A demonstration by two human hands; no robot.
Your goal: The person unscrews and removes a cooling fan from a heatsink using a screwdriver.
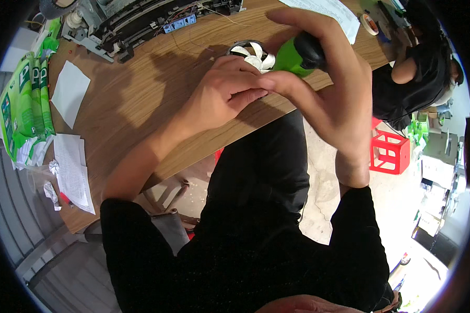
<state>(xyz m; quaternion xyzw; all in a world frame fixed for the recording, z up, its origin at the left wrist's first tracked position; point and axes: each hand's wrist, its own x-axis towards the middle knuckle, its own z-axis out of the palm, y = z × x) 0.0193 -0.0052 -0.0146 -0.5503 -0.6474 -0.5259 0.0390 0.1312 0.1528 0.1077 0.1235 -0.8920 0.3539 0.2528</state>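
A small fan [254, 61] with white blades in a dark round frame sits at the table's near edge. My left hand [219, 96] is closed on its near side, fingers curled and thumb pressed against them. My right hand [344, 96] curves around a thick green and black handle [291, 58], which looks like a screwdriver's. The handle leans over the fan's right side, its black end toward me; any shaft is hidden. The right thumb tip meets the left hand beside the fan, while the right index finger arches over the handle.
The wooden table [141, 109] carries an opened printer-like mechanism [156, 26] with loose wires at the back. Green packages [28, 104] and paper sheets [70, 94] lie left. A tape roll [369, 24] is far right. Beyond are a person in black [418, 78] and a red stool [390, 152].
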